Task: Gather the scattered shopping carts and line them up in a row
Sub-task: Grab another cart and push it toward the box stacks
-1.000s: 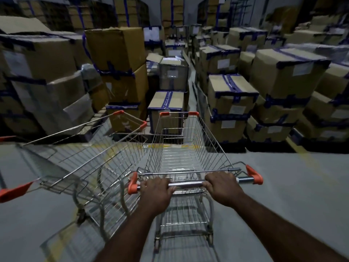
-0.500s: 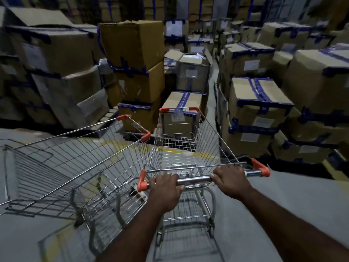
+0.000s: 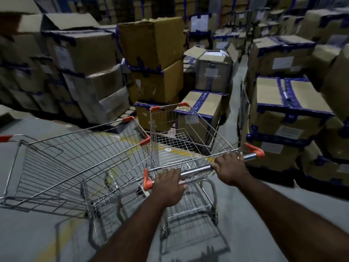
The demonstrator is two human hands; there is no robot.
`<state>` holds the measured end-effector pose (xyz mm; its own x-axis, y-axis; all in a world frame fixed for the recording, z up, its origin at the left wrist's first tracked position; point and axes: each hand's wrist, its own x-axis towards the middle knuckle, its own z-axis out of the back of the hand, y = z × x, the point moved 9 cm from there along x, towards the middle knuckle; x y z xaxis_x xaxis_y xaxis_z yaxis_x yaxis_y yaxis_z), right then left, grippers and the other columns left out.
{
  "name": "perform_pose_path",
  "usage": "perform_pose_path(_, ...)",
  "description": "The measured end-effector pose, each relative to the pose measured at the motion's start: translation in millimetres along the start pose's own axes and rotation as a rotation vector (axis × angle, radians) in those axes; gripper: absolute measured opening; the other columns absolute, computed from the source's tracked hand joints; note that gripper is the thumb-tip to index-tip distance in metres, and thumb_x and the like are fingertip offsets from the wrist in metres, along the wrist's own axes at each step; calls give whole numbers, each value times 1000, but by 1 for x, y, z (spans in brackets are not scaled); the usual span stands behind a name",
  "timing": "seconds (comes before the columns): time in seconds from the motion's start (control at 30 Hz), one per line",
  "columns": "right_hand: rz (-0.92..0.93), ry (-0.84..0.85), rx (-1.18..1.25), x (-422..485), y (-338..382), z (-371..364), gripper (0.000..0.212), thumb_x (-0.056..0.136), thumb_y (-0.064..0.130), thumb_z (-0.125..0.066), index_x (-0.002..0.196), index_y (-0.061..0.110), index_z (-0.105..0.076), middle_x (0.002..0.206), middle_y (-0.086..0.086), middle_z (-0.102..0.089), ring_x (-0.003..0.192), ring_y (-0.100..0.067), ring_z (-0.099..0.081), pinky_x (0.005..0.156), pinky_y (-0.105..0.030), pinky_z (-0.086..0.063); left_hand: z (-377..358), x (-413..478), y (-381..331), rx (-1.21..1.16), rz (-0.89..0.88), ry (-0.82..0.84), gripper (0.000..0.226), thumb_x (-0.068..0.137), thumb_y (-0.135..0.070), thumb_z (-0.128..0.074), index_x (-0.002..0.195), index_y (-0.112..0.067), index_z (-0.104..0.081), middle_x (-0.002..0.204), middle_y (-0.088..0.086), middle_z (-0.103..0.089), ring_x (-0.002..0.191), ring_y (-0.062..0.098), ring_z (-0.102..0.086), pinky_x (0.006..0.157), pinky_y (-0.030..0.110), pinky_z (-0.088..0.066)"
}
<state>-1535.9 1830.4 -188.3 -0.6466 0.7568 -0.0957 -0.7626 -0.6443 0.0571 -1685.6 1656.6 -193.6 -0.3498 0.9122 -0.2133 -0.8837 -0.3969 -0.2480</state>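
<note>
At the far left an empty wire shopping cart (image 3: pixel 75 167) stands on the grey floor (image 3: pixel 264 214) over a faded yellow line (image 3: pixel 54 246), turned at an angle, its orange front corner just beside the second cart (image 3: pixel 188 140); whether the two touch cannot be told. Behind it rise stacked cardboard boxes (image 3: pixel 151 40) bound with blue tape. The left grip (image 3: pixel 168 186), a bare hand, is curled over the left end of the second cart's metal handle bar (image 3: pixel 196 170), next to its orange end cap. That cart, also empty, stands straight ahead of the person, its nose close to a low box. The right grip (image 3: pixel 231 167) is wrapped round the same bar nearer its right end. Further right, more taped boxes (image 3: pixel 289 103) are piled beside a narrow aisle.
</note>
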Motion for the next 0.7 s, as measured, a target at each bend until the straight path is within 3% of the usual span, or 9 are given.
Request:
perform_pose_path(0.13, -81, 72, 21, 10, -8, 2, 53, 102, 57, -23, 141, 29, -47, 159, -12, -30, 150, -35, -15, 118, -61, -4, 18, -3, -10, -23, 11, 50, 65, 103, -53, -36, 158, -22, -19, 167, 2, -13, 153, 26, -9, 121, 49, 1)
perform_pose_path(0.27, -99, 50, -80, 15, 5, 28, 54, 101, 54, -30, 144, 25, -44, 156, -14, -34, 145, -34, -26, 117, -60, -13, 40, -11, -8, -77, 24, 17, 52, 105, -47, -35, 147, -17, -40, 158, 5, -36, 147, 24, -27, 120, 55, -6)
perform_pose_path(0.33, -37, -16, -59, 15, 29, 42, 54, 101, 52, -32, 145, 23, -42, 156, -14, -34, 146, -33, -26, 117, -60, -15, 53, -16, 2, -83, 39, -21, 52, 104, -47, -37, 147, -16, -40, 156, 7, -37, 145, 26, -30, 119, 56, -18)
perform_pose_path(0.47, 139, -69, -6, 6, 101, 64, 59, 102, 55, -31, 151, 23, -34, 163, -12, -23, 152, -31, -14, 119, -61, -5, 86, -36, 25, -67, 70, -116, 47, 102, -45, -43, 140, -17, -46, 147, 11, -46, 134, 26, -42, 107, 45, -39)
perform_pose_path(0.7, 430, -180, 73, -39, 248, 128, 61, 102, 56, -32, 155, 27, -27, 165, -9, -19, 153, -28, -10, 120, -60, -3, 146, -116, 101, 28, 198, -270, 42, 101, -43, -47, 133, -16, -51, 138, 9, -50, 130, 27, -43, 104, 44, -41)
